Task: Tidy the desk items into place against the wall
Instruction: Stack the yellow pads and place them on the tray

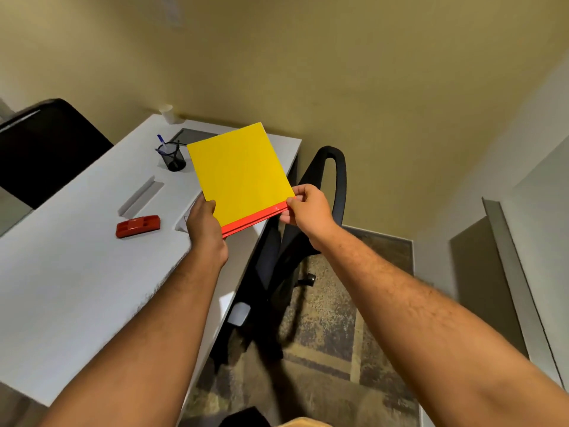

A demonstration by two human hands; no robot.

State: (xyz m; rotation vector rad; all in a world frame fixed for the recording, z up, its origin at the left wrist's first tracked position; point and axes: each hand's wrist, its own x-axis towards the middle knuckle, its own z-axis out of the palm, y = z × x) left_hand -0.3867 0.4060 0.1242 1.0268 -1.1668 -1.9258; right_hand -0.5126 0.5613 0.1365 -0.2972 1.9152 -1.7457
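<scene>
Above the desk [77, 272] edge, both hands, left hand [204, 221] and right hand [303, 206], are pinching the yellow folder [240, 174] aloft, while the stapler [138, 226] at nine o'clock and pen cup [172, 157] at eleven are lying unsorted.

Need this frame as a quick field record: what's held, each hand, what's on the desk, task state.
held: yellow folder with a red spine, lifted above the desk edge, tilted
left hand: grips the folder's near left corner
right hand: pinches the near right corner at the spine
desk: white, one end against the wall
on desk: red stapler, black mesh pen cup, white cup at the wall end
task state: folder not yet set down
</scene>
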